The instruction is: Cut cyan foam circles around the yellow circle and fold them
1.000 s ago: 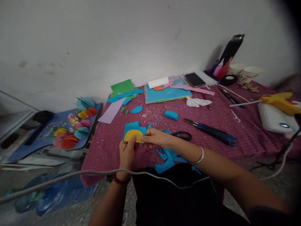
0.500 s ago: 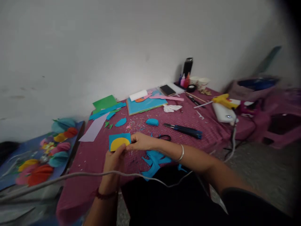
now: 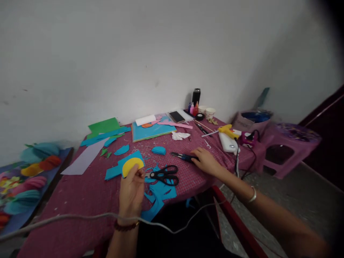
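My left hand [image 3: 132, 186] pinches a rounded yellow paper piece [image 3: 131, 165] between thumb and fingers. Blue paper [image 3: 139, 155] shows right behind it; another blue strip [image 3: 113, 172] lies to its left. My right hand [image 3: 206, 162] has its fingers on the handle of a dark utility knife [image 3: 184, 156] lying on the table, blade end pointing left. Between my hands are black-handled scissors [image 3: 163, 175], their blades partly hidden near my left fingers. Blue paper scraps [image 3: 157, 199] lie below them. A small blue folded stack [image 3: 158, 150] sits farther back.
A white cord [image 3: 172, 232] crosses in front of me. At the right are a yellow glue gun [image 3: 228, 131] and a white power bank-like box [image 3: 228, 142]. Behind lie a phone [image 3: 176, 116], a black bottle [image 3: 196, 96] and coloured sheets [image 3: 150, 133]. Paper ornaments [image 3: 32, 182] stand left.
My right hand has left the paper and moved right onto the utility knife. My left hand still holds the yellow piece. The view has shifted right, and the scissors now show fully.
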{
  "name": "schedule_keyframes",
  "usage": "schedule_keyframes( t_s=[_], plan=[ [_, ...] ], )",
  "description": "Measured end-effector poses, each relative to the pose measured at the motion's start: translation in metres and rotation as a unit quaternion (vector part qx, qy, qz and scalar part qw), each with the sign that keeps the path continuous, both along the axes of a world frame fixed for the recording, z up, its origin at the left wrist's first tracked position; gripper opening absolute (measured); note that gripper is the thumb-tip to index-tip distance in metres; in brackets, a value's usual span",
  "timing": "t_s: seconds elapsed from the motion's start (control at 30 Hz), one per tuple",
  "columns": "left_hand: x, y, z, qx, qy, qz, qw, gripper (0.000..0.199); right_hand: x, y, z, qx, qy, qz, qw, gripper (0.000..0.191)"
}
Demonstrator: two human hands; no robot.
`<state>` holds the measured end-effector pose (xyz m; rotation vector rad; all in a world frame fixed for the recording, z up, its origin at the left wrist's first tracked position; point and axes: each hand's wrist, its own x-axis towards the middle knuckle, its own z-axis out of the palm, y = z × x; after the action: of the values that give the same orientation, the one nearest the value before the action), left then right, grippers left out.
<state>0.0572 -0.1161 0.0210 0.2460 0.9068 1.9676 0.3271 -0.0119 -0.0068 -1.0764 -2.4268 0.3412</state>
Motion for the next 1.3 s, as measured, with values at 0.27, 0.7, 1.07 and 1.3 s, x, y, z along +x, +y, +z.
schedule_keyframes(
  t_s=[0.27,0.7,1.07,1.3],
  plan=[
    [-0.008,-0.007,-0.004,-0.003,-0.027,-0.017,0.999,0.019,-0.065,-0.046,-0.001,0.043,-0.087,0.154,0.983,0.026],
    [-0.004,-0.031,0.012,0.055,0.048,0.109,0.991,0.021,-0.096,-0.031,0.02,-0.067,-0.018,0.133,0.989,0.033],
    [0.017,-0.031,0.032,0.082,0.083,0.108,0.987,0.016,-0.103,-0.105,0.022,-0.46,0.304,0.301,0.778,0.069],
    [0.023,-0.025,0.027,0.086,0.128,0.129,0.979,0.016,-0.121,-0.114,0.017,-0.479,0.388,0.254,0.745,0.066]
  ],
)
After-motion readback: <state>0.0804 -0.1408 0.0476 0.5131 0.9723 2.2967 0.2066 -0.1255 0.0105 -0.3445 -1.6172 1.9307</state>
